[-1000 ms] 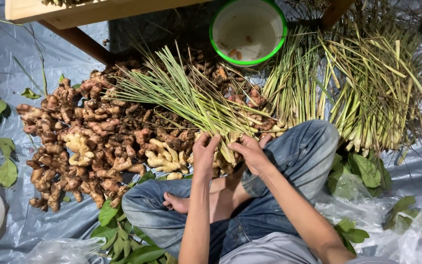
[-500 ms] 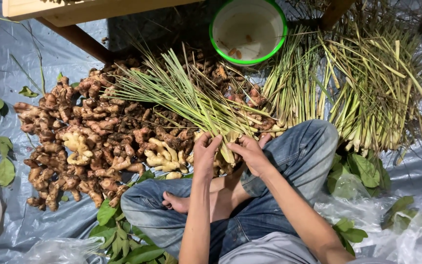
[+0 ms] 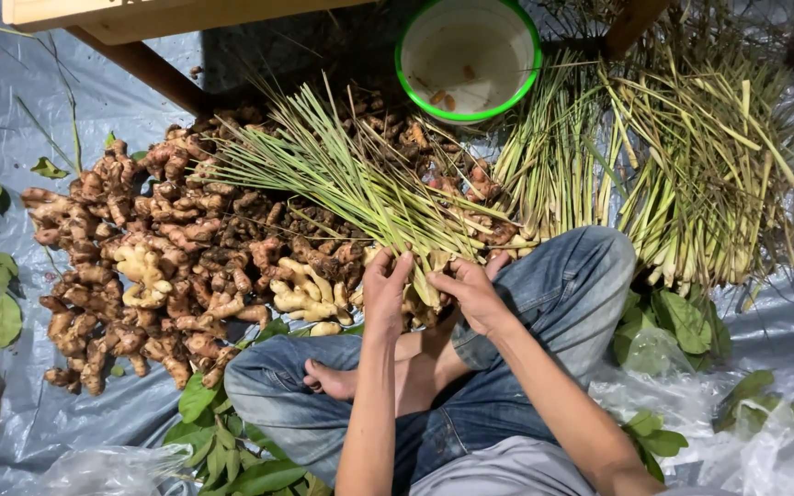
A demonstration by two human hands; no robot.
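Your left hand (image 3: 386, 292) and right hand (image 3: 472, 292) both grasp the lemongrass bundle (image 3: 360, 188), its leaves fanned over the ginger pile (image 3: 167, 266).

Grey plastic sheet (image 3: 29, 101) spread under me, covering floor, wrinkled, faint sheen. Wooden bench (image 3: 140, 14) along top edge, slanted leg (image 3: 144, 73) coming down left. Dark ground beneath it. Dim, warm light overhead.
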